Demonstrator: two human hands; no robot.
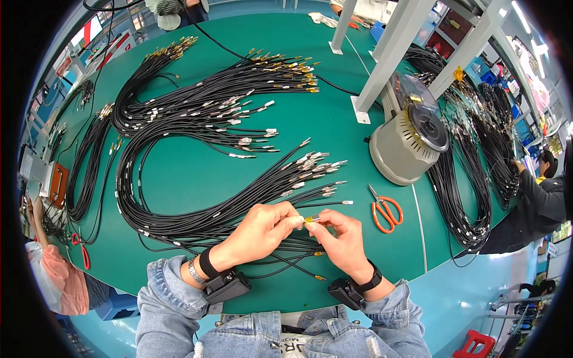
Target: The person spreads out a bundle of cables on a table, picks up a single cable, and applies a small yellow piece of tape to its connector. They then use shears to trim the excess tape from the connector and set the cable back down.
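The person wears a light blue denim jacket with stitched cuffs, both sleeves [170, 292] coming in from the lower edge, and a matching denim front with metal buttons shows between them. The left hand [262, 230] is bare, and at its wrist sit a metal link bracelet and a black strap carrying a small black box-shaped device [227, 286] — the box lies on the underside of the forearm. The right hand [340, 238] is bare too, with a black band at the wrist and a second black box [346, 292] of the same kind beside it — both boxes angular and matt
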